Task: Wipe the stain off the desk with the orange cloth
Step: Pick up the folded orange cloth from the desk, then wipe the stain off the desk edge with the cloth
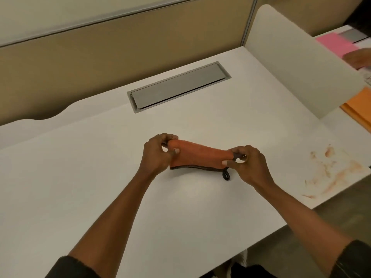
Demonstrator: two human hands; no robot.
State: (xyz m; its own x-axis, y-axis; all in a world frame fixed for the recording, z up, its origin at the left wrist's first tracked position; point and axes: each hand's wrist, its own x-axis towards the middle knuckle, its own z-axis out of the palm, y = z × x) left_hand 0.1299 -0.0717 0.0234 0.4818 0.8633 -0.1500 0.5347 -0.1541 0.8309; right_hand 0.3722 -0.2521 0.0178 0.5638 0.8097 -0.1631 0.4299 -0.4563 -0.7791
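The desk (100, 177) is white and flat, with bare surface across its left half. A grey cable hatch (177, 87) sits at 12 o'clock from the hands, closed and well apart from the work area.

The left hand (158, 153) pinches the left end of the cloth (197, 157) between thumb and fingers. The grip is narrow and closed on the fabric edge. The cloth is folded into a short band, orange with a dark trim along its lower edge. It lies near the centre of the desk; whether it rests on the surface or is lifted just off it cannot be told. A small dark loop (226, 175) hangs from its lower right corner.

The right hand (249, 163) pinches the right end in the same manner, narrow and closed on the cloth. With one hand at each end, the band is drawn taut. This two-point hold probably serves to square the fold into a compact pad before wiping.

The stain (333, 173) lies at 3 o'clock from the cloth, well apart from it, near the desk's right front edge. It is a reddish-brown smear with streaks, and appears untouched. Wiping is judged not yet begun; the cloth must travel right to reach it.

A white divider (301, 63) stands at 2 o'clock.
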